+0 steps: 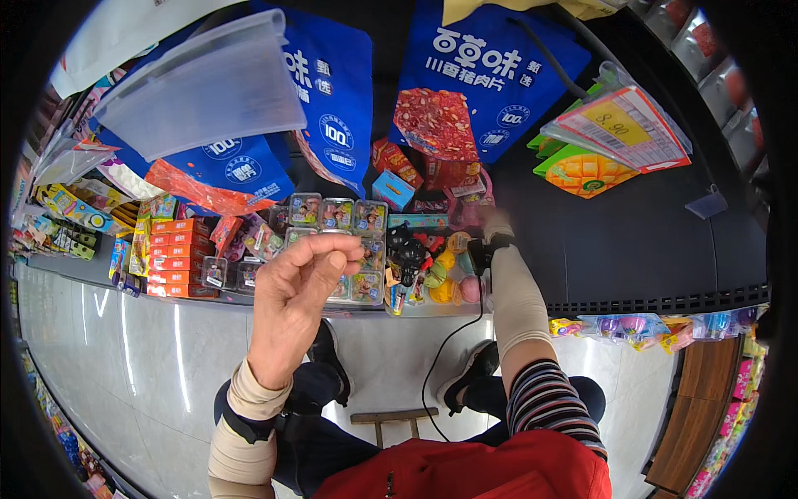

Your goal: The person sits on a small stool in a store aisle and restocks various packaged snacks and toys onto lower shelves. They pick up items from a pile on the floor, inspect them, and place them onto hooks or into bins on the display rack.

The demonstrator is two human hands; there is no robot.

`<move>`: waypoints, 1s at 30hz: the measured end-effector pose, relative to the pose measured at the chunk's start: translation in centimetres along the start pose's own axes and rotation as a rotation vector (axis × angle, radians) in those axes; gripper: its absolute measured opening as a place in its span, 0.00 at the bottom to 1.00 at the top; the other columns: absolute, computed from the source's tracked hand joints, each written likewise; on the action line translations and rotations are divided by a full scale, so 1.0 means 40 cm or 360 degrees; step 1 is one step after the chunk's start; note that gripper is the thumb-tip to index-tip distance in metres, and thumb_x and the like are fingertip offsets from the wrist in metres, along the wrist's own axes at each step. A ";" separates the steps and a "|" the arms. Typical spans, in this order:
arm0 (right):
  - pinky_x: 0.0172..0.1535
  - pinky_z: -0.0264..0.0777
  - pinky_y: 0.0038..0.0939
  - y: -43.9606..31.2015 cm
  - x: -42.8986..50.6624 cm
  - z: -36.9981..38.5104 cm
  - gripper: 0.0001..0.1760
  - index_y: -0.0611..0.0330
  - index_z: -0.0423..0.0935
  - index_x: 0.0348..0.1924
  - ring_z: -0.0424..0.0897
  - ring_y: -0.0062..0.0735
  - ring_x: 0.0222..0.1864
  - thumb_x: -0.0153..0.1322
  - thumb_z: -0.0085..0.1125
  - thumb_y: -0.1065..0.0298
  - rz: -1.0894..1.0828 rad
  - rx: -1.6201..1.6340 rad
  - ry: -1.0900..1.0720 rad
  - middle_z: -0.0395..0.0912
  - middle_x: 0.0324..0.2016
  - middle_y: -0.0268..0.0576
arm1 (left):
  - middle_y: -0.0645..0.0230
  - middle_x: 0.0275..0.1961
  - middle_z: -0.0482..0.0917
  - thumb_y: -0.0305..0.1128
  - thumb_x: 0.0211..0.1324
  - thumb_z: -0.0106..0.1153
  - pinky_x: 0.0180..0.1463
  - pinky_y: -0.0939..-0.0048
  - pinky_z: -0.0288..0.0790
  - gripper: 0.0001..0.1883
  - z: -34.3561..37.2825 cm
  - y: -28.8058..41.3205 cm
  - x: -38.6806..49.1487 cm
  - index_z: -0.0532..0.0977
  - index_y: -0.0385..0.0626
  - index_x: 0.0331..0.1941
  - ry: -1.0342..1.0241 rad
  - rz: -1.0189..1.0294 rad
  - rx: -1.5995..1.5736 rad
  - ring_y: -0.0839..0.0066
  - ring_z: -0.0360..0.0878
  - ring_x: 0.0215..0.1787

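My left hand (pixel 293 299) hovers over clear plastic boxes (pixel 369 218) with small figures inside. Its fingers curl in and the thumb meets them; nothing shows in the grasp. On the right, my blurred hand (pixel 495 219) reaches down beside a pink plastic item (pixel 466 203) at the shelf's back. Its fingers are largely lost in blur, so I cannot tell whether it grips anything. Left of that wrist lie a black balloon-like toy (pixel 408 252) and round coloured capsules (pixel 444 290). Behind them sit a light-blue box (pixel 394 189) and red packets (pixel 396 161).
Blue snack pouches (pixel 486 68) hang over the shelf, as do a clear plastic sleeve (pixel 206 87) and a price tag holder (pixel 623 125). Stacked orange boxes (pixel 177 257) stand at left. A black cable (pixel 439 355) runs from my right wrist. Below is a small wooden stool (pixel 393 416).
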State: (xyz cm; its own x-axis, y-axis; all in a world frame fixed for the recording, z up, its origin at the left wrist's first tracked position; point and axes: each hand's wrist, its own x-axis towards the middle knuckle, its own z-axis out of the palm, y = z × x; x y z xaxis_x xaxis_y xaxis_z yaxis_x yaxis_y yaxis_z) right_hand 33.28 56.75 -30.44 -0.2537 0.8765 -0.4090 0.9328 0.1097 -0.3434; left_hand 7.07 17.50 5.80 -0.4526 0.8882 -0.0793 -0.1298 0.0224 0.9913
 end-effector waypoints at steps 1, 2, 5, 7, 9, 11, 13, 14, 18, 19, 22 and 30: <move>0.47 0.77 0.39 -0.017 -0.026 -0.007 0.20 0.60 0.79 0.41 0.81 0.40 0.39 0.67 0.59 0.51 -0.0018 0.0284 -0.0060 0.80 0.35 0.48 | 0.60 0.44 0.82 0.31 0.67 0.52 0.52 0.71 0.72 0.12 0.003 -0.001 0.001 0.77 0.36 0.48 0.0001 -0.0008 0.0029 0.72 0.81 0.45; 0.45 0.78 0.39 -0.031 -0.052 -0.015 0.20 0.61 0.79 0.39 0.81 0.38 0.36 0.67 0.61 0.51 0.0091 0.0777 0.0023 0.80 0.32 0.46 | 0.60 0.44 0.82 0.30 0.67 0.52 0.53 0.71 0.72 0.12 0.006 -0.002 0.002 0.77 0.36 0.48 -0.0004 -0.0010 0.0027 0.72 0.81 0.45; 0.35 0.81 0.39 -0.110 -0.075 -0.037 0.13 0.60 0.78 0.37 0.80 0.34 0.27 0.69 0.62 0.59 0.0681 0.2099 0.0137 0.79 0.28 0.44 | 0.60 0.44 0.82 0.30 0.67 0.52 0.54 0.71 0.72 0.12 0.015 -0.004 0.004 0.77 0.36 0.48 -0.0011 -0.0013 0.0030 0.72 0.81 0.45; 0.29 0.81 0.39 -0.154 -0.070 -0.080 0.10 0.61 0.77 0.36 0.80 0.33 0.24 0.69 0.61 0.64 0.0633 0.2115 0.0148 0.79 0.26 0.45 | 0.60 0.44 0.82 0.30 0.67 0.52 0.54 0.71 0.73 0.12 0.018 -0.007 0.007 0.77 0.36 0.47 -0.0013 -0.0010 0.0028 0.72 0.81 0.46; 0.28 0.81 0.41 -0.196 -0.070 -0.129 0.07 0.61 0.77 0.35 0.81 0.35 0.24 0.69 0.59 0.66 0.0576 0.2149 0.0235 0.78 0.24 0.43 | 0.60 0.44 0.82 0.31 0.67 0.52 0.54 0.71 0.73 0.12 0.018 -0.009 0.009 0.77 0.36 0.47 -0.0020 0.0010 0.0014 0.72 0.81 0.46; 0.27 0.81 0.42 -0.226 -0.091 -0.176 0.06 0.61 0.76 0.34 0.81 0.36 0.23 0.69 0.58 0.68 0.0573 0.2114 0.0370 0.77 0.23 0.43 | 0.61 0.44 0.82 0.31 0.67 0.52 0.54 0.71 0.73 0.12 0.017 -0.011 0.009 0.77 0.36 0.47 -0.0028 0.0023 0.0003 0.73 0.81 0.46; 0.25 0.81 0.42 -0.253 -0.120 -0.226 0.07 0.63 0.76 0.33 0.80 0.36 0.20 0.69 0.58 0.68 0.0585 0.2032 0.0513 0.78 0.23 0.45 | 0.61 0.44 0.82 0.31 0.67 0.52 0.54 0.71 0.73 0.12 0.013 -0.012 0.008 0.77 0.36 0.47 -0.0033 0.0022 0.0010 0.73 0.81 0.46; 0.25 0.81 0.40 -0.259 -0.140 -0.249 0.07 0.64 0.75 0.30 0.81 0.36 0.20 0.69 0.59 0.69 0.0581 0.2045 0.0566 0.79 0.23 0.46 | 0.63 0.44 0.82 0.30 0.67 0.52 0.53 0.73 0.72 0.11 0.010 -0.011 0.006 0.77 0.36 0.47 -0.0045 0.0030 -0.0008 0.75 0.80 0.45; 0.22 0.81 0.36 -0.289 -0.217 -0.301 0.08 0.67 0.74 0.31 0.80 0.33 0.19 0.68 0.59 0.69 0.0484 0.1980 0.0664 0.78 0.21 0.46 | 0.66 0.42 0.81 0.28 0.67 0.50 0.50 0.77 0.71 0.11 0.004 -0.014 0.002 0.77 0.36 0.47 -0.0060 0.0062 -0.0031 0.79 0.79 0.43; 0.22 0.81 0.35 -0.297 -0.237 -0.308 0.08 0.67 0.74 0.31 0.80 0.33 0.19 0.68 0.59 0.70 0.0436 0.1970 0.0707 0.78 0.22 0.46 | 0.67 0.42 0.81 0.28 0.67 0.50 0.50 0.77 0.71 0.11 0.003 -0.017 0.003 0.77 0.36 0.46 -0.0063 0.0088 -0.0038 0.80 0.79 0.42; 0.22 0.81 0.35 -0.316 -0.308 -0.322 0.08 0.67 0.73 0.32 0.79 0.32 0.18 0.67 0.59 0.71 0.0293 0.1945 0.0838 0.77 0.22 0.45 | 0.68 0.40 0.81 0.28 0.66 0.51 0.48 0.78 0.71 0.10 -0.002 -0.029 0.004 0.78 0.37 0.45 -0.0070 0.0135 -0.0044 0.80 0.78 0.41; 0.20 0.80 0.34 -0.330 -0.583 -0.369 0.05 0.64 0.71 0.32 0.76 0.28 0.14 0.66 0.56 0.73 -0.0084 0.2290 0.0624 0.75 0.19 0.41 | 0.63 0.43 0.81 0.31 0.57 0.61 0.50 0.73 0.72 0.14 -0.009 -0.066 0.015 0.78 0.42 0.47 -0.0231 0.0351 0.0482 0.72 0.80 0.44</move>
State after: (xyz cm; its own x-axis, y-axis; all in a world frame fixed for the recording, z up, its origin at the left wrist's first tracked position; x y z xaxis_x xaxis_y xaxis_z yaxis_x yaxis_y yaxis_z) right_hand 30.66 41.78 -3.90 0.0228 0.9790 -0.2027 -0.1794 -0.1955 -0.9642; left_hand 6.83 17.80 3.09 -0.3082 0.9420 0.1329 0.2320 -0.0611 0.9708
